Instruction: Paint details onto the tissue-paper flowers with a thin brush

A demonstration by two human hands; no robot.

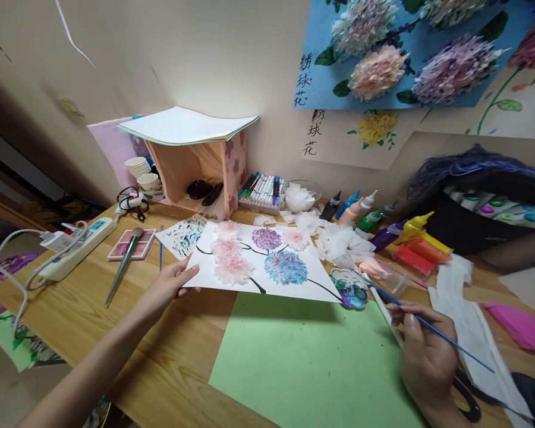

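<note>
While the left hand pinches the white sheet's left edge beyond the green paper, the right hand grips a blue brush at right; steady, level support and light strokes should spare the raised blooms.

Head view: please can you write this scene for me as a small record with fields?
left hand: grips left edge of white sheet
right hand: holds thin blue brush
blooms on sheet: pink, purple, blue
smeared palette: at sheet's right corner
green paper: flat on table
marker set: beside fabric-covered box
</note>
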